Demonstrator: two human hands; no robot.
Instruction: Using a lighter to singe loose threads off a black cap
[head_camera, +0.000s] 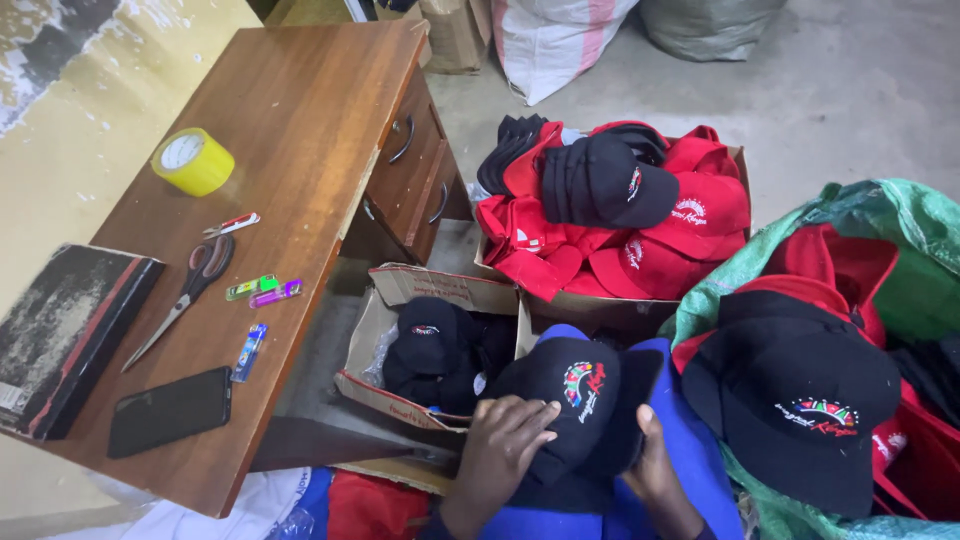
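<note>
Black cap (575, 400) in both hands' gripping fingers (520, 425), beside open carton's edge (400, 400).

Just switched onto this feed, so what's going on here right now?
A person holds a black cap on their lap, left hand on its crown, right hand under the brim. Around them sit a small cardboard box of black caps, a bigger box of red and black caps, and a green sack with more.
</note>
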